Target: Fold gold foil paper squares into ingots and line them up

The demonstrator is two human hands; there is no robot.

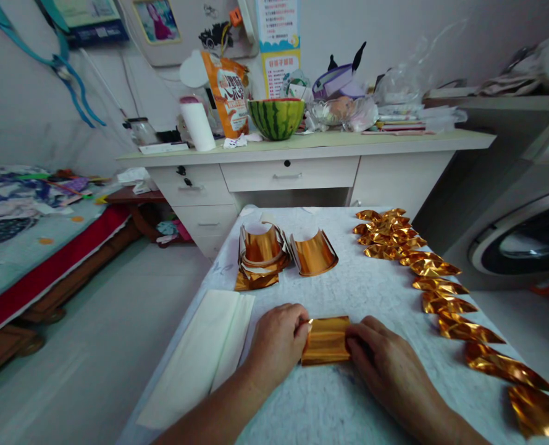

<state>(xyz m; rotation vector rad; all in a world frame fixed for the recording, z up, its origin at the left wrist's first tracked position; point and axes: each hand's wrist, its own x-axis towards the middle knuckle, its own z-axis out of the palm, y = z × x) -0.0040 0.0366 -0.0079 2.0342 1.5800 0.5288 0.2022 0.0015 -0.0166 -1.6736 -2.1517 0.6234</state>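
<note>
A small rectangle of gold foil paper [326, 341] lies low over the cloth-covered table, its surface slightly rippled. My left hand [278, 337] pinches its left edge between thumb and fingers. At the opposite edge, my right hand [385, 358] grips it the same way, with the fingertips partly hidden. Beyond my hands sit a curled stack of gold foil sheets [261, 247] and, beside it, another curled gold sheet [313, 252]. Several folded gold foil ingots [441, 303] run in a line along the table's right side.
Folded white paper [191, 358] lies left of my left arm on the table [339, 402]. A white desk [288, 176] stands behind, carrying a cut watermelon [276, 118] and an orange pouch [226, 93]. A bed [61, 247] is at left, a washing machine [524, 222] at right.
</note>
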